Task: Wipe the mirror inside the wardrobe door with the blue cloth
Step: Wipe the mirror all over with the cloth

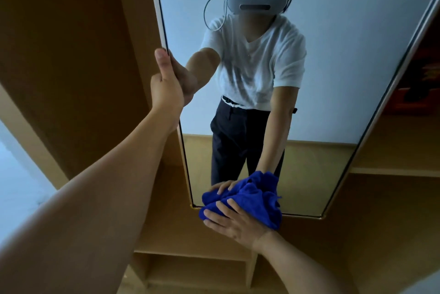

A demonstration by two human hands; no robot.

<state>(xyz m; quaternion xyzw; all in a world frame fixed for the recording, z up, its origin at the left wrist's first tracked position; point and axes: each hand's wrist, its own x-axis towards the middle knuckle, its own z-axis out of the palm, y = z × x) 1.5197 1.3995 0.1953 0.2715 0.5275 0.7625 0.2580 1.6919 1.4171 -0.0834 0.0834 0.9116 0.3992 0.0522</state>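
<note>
The blue cloth (252, 201), bunched and crumpled, lies under the right hand (234, 221) against the mirror's (333, 79) bottom edge. The tall, framed mirror's left edge is gripped by the left hand (166, 79).

White tee (257, 60) — dark trousers (235, 136)

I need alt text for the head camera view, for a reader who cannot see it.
A person's right hand presses a bunched blue cloth against the lower left corner of a tall wardrobe mirror, while the left hand grips the mirror's left edge.
</note>
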